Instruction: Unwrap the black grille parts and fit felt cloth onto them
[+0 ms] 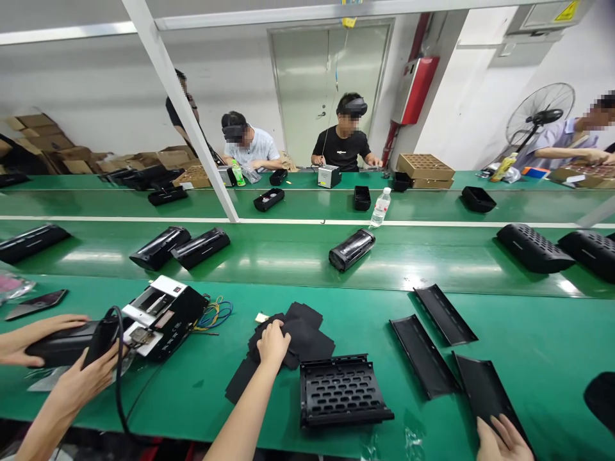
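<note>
My left hand [273,342] reaches into a loose pile of thin black sheets [307,330], its fingers curled and pinching at a sheet; the fingertips are partly hidden. At the lower right my right hand [502,438] grips the near end of a black curved panel [487,384], which lies on the bench with its hollow side up. Two similar panels, a middle one [425,355] and a farther one [446,314], lie just beyond it. Between my hands stands a black perforated housing [343,390] with rows of slots.
At my left, a co-worker's hands [91,378] hold a black casing beside a black-and-white device [166,314] with cables. Black housings [352,250] lie along the green conveyor [278,256]. A water bottle [381,208] stands beyond. Several people sit opposite.
</note>
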Action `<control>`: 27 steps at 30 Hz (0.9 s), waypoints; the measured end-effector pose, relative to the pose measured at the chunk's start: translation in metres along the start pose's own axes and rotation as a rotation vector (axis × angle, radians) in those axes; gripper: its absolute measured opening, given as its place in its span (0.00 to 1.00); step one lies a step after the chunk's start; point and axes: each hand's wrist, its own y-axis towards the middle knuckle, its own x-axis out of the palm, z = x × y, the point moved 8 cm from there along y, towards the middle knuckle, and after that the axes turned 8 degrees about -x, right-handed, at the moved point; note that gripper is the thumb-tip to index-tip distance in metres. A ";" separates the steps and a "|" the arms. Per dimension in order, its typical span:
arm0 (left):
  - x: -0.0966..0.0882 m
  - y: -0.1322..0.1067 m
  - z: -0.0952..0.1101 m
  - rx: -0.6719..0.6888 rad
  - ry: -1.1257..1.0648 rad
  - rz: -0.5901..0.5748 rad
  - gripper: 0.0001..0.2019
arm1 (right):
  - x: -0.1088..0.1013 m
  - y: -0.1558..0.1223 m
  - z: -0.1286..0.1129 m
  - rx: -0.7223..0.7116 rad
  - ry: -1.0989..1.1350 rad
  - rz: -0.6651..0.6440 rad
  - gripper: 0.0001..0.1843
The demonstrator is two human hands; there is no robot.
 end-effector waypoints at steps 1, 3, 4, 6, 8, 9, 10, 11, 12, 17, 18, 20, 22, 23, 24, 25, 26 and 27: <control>0.000 0.000 -0.001 0.005 -0.021 -0.004 0.10 | 0.008 -0.007 -0.007 -0.048 0.075 -0.014 0.33; -0.001 -0.001 -0.002 0.019 -0.068 -0.005 0.07 | 0.026 -0.018 -0.018 -0.094 0.075 -0.085 0.27; -0.003 -0.001 -0.003 0.026 -0.096 0.000 0.05 | 0.035 -0.024 -0.023 -0.098 0.021 -0.137 0.24; -0.007 -0.001 -0.004 0.044 -0.165 0.012 0.03 | 0.056 -0.035 -0.035 -0.118 -0.075 -0.246 0.21; -0.011 -0.002 -0.003 0.076 -0.259 -0.003 0.02 | 0.082 -0.050 -0.050 -0.181 -0.065 -0.372 0.20; -0.012 -0.004 -0.001 0.095 -0.314 -0.026 0.02 | 0.098 -0.060 -0.058 -0.221 -0.031 -0.449 0.20; -0.013 -0.006 0.002 0.112 -0.373 -0.056 0.02 | 0.115 -0.072 -0.066 -0.263 0.008 -0.541 0.19; -0.013 -0.010 0.006 0.128 -0.428 -0.090 0.03 | 0.133 -0.086 -0.074 -0.309 0.043 -0.644 0.18; -0.013 -0.016 0.011 0.141 -0.474 -0.119 0.03 | 0.150 -0.101 -0.081 -0.364 0.067 -0.744 0.17; -0.002 -0.060 0.043 0.172 -0.886 -0.413 0.11 | 0.203 -0.157 -0.110 -0.636 0.100 -0.929 0.12; 0.001 -0.069 0.048 0.163 -0.973 -0.481 0.13 | 0.208 -0.161 -0.113 -0.653 0.096 -0.917 0.11; 0.004 -0.081 0.053 0.119 -1.073 -0.556 0.15 | 0.213 -0.162 -0.115 -0.657 0.080 -0.899 0.10; 0.006 -0.088 0.052 0.040 -1.123 -0.586 0.17 | 0.214 -0.160 -0.116 -0.659 0.071 -0.905 0.11; 0.007 -0.090 0.051 0.002 -1.141 -0.605 0.18 | 0.214 -0.159 -0.117 -0.670 0.070 -0.920 0.10; 0.009 -0.091 0.050 -0.030 -1.156 -0.624 0.19 | 0.213 -0.158 -0.118 -0.686 0.067 -0.935 0.10; 0.010 -0.092 0.049 -0.054 -1.166 -0.638 0.20 | 0.212 -0.157 -0.119 -0.709 0.060 -0.945 0.10; 0.010 -0.092 0.049 -0.069 -1.172 -0.650 0.20 | 0.211 -0.156 -0.120 -0.735 0.047 -0.948 0.10; 0.011 -0.093 0.049 -0.080 -1.176 -0.655 0.21 | 0.210 -0.156 -0.121 -0.762 0.030 -0.950 0.11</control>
